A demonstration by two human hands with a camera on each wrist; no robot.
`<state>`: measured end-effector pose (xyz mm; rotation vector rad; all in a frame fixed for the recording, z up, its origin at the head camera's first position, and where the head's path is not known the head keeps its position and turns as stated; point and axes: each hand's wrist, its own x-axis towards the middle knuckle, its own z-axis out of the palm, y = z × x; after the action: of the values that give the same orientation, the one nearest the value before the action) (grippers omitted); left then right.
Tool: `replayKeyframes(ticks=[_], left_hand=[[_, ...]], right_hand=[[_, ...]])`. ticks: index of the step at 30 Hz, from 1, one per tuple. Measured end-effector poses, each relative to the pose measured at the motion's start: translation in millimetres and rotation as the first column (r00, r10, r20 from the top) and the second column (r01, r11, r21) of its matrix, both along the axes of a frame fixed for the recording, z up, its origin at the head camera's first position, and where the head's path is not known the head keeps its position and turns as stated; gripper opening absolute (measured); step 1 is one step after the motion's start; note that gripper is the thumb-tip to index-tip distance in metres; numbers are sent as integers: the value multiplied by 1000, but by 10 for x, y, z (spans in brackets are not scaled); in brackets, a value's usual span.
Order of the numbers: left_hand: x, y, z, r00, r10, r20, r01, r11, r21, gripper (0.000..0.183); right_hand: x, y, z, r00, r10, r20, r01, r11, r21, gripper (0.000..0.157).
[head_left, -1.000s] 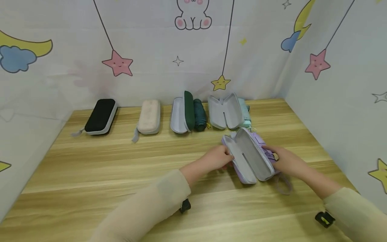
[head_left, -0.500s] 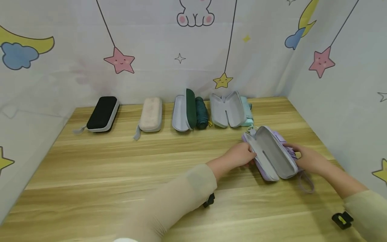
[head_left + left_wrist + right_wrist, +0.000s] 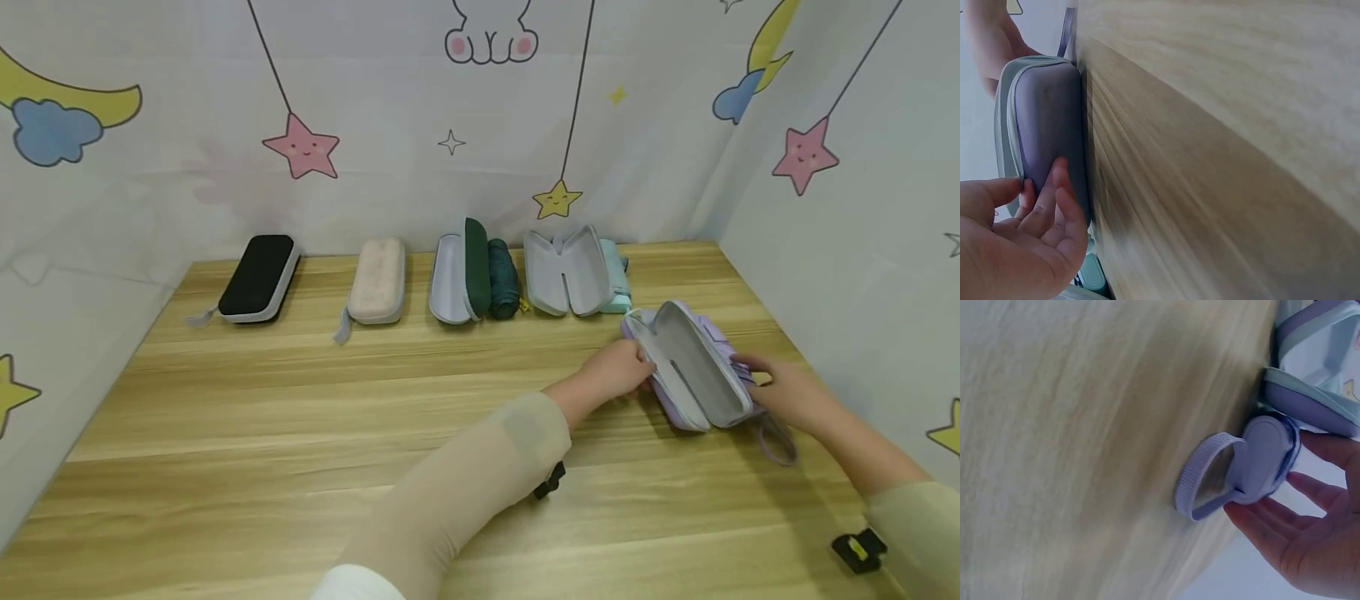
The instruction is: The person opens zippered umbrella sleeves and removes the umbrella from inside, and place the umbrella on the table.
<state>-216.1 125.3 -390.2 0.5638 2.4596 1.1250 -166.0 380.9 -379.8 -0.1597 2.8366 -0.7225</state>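
Note:
An open lilac hard case [image 3: 697, 371] with a pale grey lining and zip edge lies at the right of the table. My left hand [image 3: 618, 368] pinches its near-left edge. In the left wrist view the thumb is at the zip rim and the fingers lie against the lilac shell [image 3: 1054, 125]. Along the case's right side is a lilac folded compact umbrella [image 3: 1266, 456], its oval end and wrist strap [image 3: 1191, 481] facing the camera in the right wrist view. My right hand [image 3: 791, 392] grips this umbrella, thumb on one side and fingers on the other.
Along the back of the table stand a black case [image 3: 258, 279], a cream case [image 3: 378, 281], an open green case [image 3: 476, 271] beside a dark green folded umbrella [image 3: 502, 279], and an open grey-lined case [image 3: 566, 271] beside a mint umbrella [image 3: 615, 279]. A patterned curtain [image 3: 375, 108] hangs behind.
Both hands have slid the open lilac case and the lilac umbrella together to the right and slightly back, near the mint umbrella. The head view has shifted slightly.

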Motion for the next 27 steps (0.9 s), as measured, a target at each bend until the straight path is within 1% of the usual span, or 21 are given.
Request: replayKeyframes(ticks=[2, 4, 5, 7, 9, 11, 14, 16, 18, 20, 23, 27], left_hand=[[-3, -1, 4, 1000, 3, 0, -3, 1000, -1, 24], [-3, -1, 9, 1000, 7, 2, -7, 1000, 1, 24], [-2, 0, 10, 1000, 8, 1, -8, 1000, 3, 24], [-1, 6, 11, 1000, 8, -3, -8, 1000, 9, 25], [4, 16, 11, 1000, 9, -6, -9, 1000, 9, 25], [7, 28, 7, 1000, 9, -9, -9, 1000, 11, 24], [8, 42, 2, 1000, 12, -12, -12, 1000, 2, 24], [7, 46, -1, 1000, 16, -12, -16, 1000, -3, 24], [4, 47, -2, 1000, 20, -12, -20, 1000, -11, 24], [-1, 44, -4, 1000, 24, -9, -24, 1000, -13, 24], [-5, 36, -5, 1000, 26, -8, -26, 1000, -15, 24], [-6, 26, -8, 1000, 27, -11, -28, 999, -26, 25]], right_hand=[[37, 7, 23, 1000, 24, -6, -24, 999, -29, 55], [81, 18, 50, 997, 76, -31, -78, 996, -52, 56], [106, 21, 64, 994, 105, -40, -107, 993, -51, 60], [158, 22, 88, 983, 173, -65, -175, 984, -22, 72], [211, 13, 92, 971, 221, -88, -224, 974, -22, 86], [259, -11, 80, 963, 243, -117, -248, 969, -27, 100], [299, -67, 46, 938, 279, -207, -290, 957, -26, 110], [305, -107, 24, 912, 311, -267, -316, 948, 27, 108], [305, -143, 13, 897, 333, -290, -327, 942, 70, 100], [297, -168, -2, 897, 334, -290, -320, 942, 97, 93], [280, -191, -37, 914, 310, -262, -287, 950, 123, 86], [245, -222, -118, 915, 295, -276, -260, 953, 156, 79]])
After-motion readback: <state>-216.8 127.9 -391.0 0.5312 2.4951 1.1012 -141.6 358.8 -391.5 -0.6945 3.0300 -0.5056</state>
